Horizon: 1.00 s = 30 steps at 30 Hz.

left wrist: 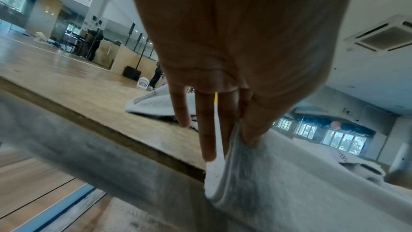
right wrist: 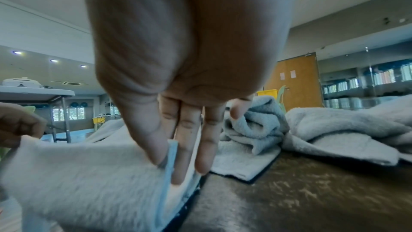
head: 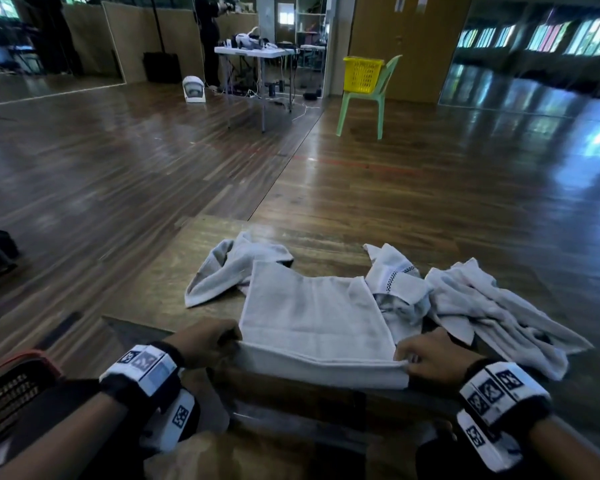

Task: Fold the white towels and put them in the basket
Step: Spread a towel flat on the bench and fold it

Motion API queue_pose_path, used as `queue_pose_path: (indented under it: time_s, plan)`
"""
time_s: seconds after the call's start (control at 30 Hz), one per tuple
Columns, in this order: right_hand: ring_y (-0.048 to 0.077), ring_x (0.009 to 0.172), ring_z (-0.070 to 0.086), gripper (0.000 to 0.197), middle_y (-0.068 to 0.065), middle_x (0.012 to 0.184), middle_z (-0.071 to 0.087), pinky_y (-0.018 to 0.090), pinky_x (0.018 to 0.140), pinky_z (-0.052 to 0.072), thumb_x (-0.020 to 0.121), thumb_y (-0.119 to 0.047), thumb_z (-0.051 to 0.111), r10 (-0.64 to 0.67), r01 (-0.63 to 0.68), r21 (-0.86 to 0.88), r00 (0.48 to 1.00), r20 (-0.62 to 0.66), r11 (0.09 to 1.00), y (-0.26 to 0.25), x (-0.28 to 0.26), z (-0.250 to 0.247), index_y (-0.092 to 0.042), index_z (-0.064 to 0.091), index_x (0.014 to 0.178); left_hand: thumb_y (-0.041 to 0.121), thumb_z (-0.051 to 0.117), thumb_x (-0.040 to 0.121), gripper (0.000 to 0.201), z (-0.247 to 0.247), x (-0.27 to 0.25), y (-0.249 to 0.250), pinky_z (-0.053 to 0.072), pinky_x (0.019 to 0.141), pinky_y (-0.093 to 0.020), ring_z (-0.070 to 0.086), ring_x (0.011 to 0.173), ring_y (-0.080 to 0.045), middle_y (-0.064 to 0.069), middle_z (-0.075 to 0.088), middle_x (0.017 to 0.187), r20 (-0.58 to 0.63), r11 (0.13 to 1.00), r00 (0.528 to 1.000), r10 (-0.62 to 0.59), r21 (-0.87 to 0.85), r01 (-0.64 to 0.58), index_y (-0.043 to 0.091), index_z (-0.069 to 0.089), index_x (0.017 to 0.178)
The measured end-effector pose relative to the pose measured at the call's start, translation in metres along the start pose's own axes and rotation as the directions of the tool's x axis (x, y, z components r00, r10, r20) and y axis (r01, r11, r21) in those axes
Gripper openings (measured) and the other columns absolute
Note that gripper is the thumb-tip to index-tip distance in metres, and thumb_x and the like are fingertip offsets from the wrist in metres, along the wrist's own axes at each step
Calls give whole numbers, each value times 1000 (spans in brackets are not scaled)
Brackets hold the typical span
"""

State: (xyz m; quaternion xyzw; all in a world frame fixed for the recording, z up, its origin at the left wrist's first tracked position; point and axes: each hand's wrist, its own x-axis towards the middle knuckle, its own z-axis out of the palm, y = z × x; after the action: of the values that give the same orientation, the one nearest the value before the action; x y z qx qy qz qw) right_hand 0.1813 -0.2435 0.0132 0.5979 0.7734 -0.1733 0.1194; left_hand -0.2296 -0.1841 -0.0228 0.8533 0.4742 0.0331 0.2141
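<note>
A white towel (head: 312,317) lies spread flat on the wooden table (head: 160,278), its near edge hanging over the table's front. My left hand (head: 208,344) pinches the near left corner between thumb and fingers; the left wrist view shows the cloth (left wrist: 240,165) caught under my thumb. My right hand (head: 430,355) pinches the near right corner (right wrist: 165,158). Crumpled white towels lie behind: one at the back left (head: 229,268), one with a checked stripe (head: 395,282), a heap at the right (head: 492,310). A dark basket (head: 11,389) with an orange rim sits at my lower left.
A yellow basket (head: 362,74) stands on a green plastic chair (head: 364,102) far across the wooden floor. A white folding table (head: 253,53) with gear and a standing person (head: 210,36) are at the back. A white fan (head: 193,90) sits on the floor.
</note>
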Motion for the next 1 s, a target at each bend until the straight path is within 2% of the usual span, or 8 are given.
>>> queue_pose_path:
  time_s: [0.13,0.27,0.33,0.43,0.57,0.67,0.77,1.0]
  plan:
    - [5,96,59,16,-19,89,60,37,99,33,87,-31,51,19,-15,52,997,-77,999,12,18,2,-45,46,79,12,59,78,19,1,15,-4,36,61,-16,55,76,-13,9,58,83,-98,999,995,-11,-49,7,28,54,87]
    - [4,93,53,14,-21,83,52,36,97,27,88,-29,52,15,0,63,973,-230,998,11,34,-4,-32,60,98,21,55,77,14,0,35,0,47,71,-31,60,85,-19,2,65,91,-235,999,972,-20,24,26,19,59,90]
    - [7,96,51,15,-22,81,49,31,86,20,87,-28,52,-16,26,24,941,-338,999,6,43,-10,-29,62,99,20,60,78,17,-5,48,-2,45,73,-32,61,91,-21,2,66,97,-319,992,948,14,124,27,19,61,95]
    - [10,103,52,18,-15,98,60,30,77,16,87,-28,52,-50,34,-43,897,-440,998,-3,61,-24,-29,63,101,14,62,79,18,-16,73,1,37,71,-30,60,93,-24,0,64,100,-397,984,916,55,178,18,19,61,97]
    - [14,113,46,21,-10,109,58,33,78,18,88,-31,49,-81,17,-151,900,-429,988,-2,93,-38,-32,61,106,15,58,84,17,-20,99,5,33,89,-36,52,107,-22,2,60,111,-437,984,899,35,170,45,20,60,101]
    - [16,117,42,21,-10,116,55,35,84,19,88,-35,52,-40,7,-79,905,-424,997,3,117,-44,-33,58,107,19,55,87,20,-18,114,1,26,98,-36,44,121,-18,4,55,125,-408,979,913,22,192,62,20,59,106]
    - [16,119,41,20,-11,121,56,37,86,19,93,-35,46,44,-58,-16,891,-452,998,8,135,-52,-33,57,111,24,53,88,20,-20,127,-7,18,101,-36,41,126,-15,7,51,131,-360,968,933,28,242,64,21,58,107]
    - [21,129,30,35,-8,131,52,45,96,23,90,-17,54,39,-118,-325,970,-239,938,15,164,-65,-40,58,115,25,53,89,11,-23,143,-18,16,103,-39,38,126,-11,10,49,127,-283,973,959,-24,212,87,24,58,99]
